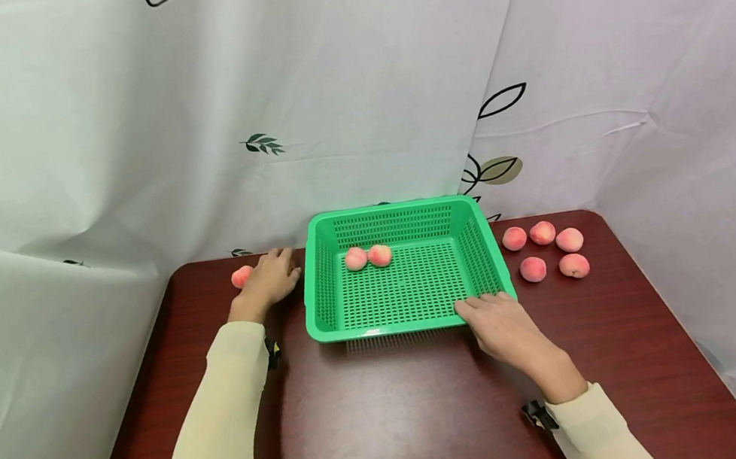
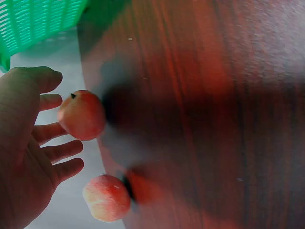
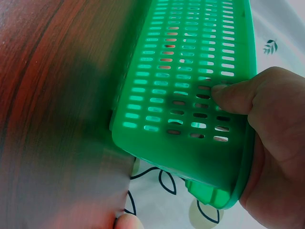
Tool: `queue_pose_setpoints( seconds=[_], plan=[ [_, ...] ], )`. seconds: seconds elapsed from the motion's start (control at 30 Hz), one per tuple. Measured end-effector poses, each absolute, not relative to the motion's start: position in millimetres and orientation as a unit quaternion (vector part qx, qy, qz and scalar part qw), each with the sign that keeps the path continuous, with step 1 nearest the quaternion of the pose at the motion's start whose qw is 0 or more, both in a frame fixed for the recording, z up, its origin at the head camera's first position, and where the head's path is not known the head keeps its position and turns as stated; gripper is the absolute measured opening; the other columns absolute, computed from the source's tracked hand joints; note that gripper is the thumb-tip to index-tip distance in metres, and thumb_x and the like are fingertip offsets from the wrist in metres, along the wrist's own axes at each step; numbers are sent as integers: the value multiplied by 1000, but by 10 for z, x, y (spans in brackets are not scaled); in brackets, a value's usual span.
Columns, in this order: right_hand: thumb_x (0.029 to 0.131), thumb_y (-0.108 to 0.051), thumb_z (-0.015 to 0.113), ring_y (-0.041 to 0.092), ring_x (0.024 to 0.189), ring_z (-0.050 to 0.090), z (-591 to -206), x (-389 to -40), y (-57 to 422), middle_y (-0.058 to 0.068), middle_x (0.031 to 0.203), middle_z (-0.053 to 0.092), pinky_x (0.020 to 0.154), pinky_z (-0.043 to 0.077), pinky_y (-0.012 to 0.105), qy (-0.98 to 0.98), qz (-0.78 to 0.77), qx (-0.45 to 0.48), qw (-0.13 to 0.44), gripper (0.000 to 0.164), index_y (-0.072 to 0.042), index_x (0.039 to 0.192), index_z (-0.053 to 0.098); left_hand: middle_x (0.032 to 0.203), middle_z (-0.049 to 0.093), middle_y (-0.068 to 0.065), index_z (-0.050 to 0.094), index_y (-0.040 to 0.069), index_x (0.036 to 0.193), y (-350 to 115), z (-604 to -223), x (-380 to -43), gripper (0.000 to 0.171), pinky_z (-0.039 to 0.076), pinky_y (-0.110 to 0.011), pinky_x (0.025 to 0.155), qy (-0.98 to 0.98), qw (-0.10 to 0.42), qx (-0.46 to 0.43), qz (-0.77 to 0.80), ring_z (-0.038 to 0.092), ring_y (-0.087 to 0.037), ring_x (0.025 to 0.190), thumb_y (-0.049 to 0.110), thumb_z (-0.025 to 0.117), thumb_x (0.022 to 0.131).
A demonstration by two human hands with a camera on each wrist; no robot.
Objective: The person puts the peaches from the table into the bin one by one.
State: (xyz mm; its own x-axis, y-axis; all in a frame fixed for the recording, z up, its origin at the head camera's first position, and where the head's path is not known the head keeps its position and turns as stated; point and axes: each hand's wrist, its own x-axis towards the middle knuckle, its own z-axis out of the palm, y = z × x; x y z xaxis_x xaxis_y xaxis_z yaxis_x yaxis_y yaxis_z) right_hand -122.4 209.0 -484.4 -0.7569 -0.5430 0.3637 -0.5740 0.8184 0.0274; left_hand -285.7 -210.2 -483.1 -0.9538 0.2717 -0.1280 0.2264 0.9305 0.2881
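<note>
My left hand (image 1: 270, 278) is at the back left of the table, its fingers spread and slightly bent. In the left wrist view a reddish peach (image 2: 83, 116) lies right by those fingers, which are not closed round it. Another peach (image 2: 106, 198) lies just below it in that view; in the head view one peach (image 1: 241, 276) shows past the hand. My right hand (image 1: 500, 326) grips the front right corner of a green plastic basket (image 1: 393, 329), thumb on the outer wall and fingers over the rim. Inside the basket, two peaches (image 1: 368, 257) sit side by side at the back left.
Several peaches (image 1: 550, 246) are grouped on the table to the right of the basket. The dark red wooden table (image 1: 390, 424) extends toward me. White patterned cloth (image 1: 379, 92) hangs behind the table and along both sides.
</note>
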Motion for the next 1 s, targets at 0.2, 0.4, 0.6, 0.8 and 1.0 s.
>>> queue_pose_setpoints(
  seconds=[0.2,0.4,0.6,0.8,1.0],
  plan=[
    [86,6,51,23,58,43,-4841,-1221,2092,-2,64,43,60,21,29,-935,43,299,186,23,-13,78,43,142,47,-30,52,0,135,-2112,-4931,-2858,39,42,-65,105,979,66,138,132,47,-52,132,21,56,102],
    [85,6,53,22,58,42,-4843,-1220,2089,-2,64,43,60,20,28,-932,48,303,196,24,-13,77,43,137,51,-34,56,-2,126,-2106,-4997,-2852,32,44,-64,103,976,52,167,133,52,-55,125,10,63,97],
    [87,5,51,22,59,43,-4853,-1219,2089,-2,65,44,60,22,29,-937,46,296,180,22,-14,78,43,129,55,-35,60,-4,120,-2114,-5044,-2850,26,46,-63,101,971,17,192,139,57,-55,117,-1,61,94],
    [87,5,51,21,58,40,-4853,-1217,2086,-2,65,43,60,21,29,-938,45,296,174,23,-14,78,43,118,58,-32,64,-4,110,-2136,-5073,-2839,18,50,-60,95,966,-12,214,145,60,-51,107,-7,55,95],
    [87,6,51,21,58,40,-4854,-1221,2089,-2,65,42,60,21,29,-938,44,295,177,23,-14,78,43,113,56,-30,64,-3,105,-2135,-5060,-2840,13,50,-58,92,966,-12,209,150,59,-49,103,-6,54,97]
  ],
)
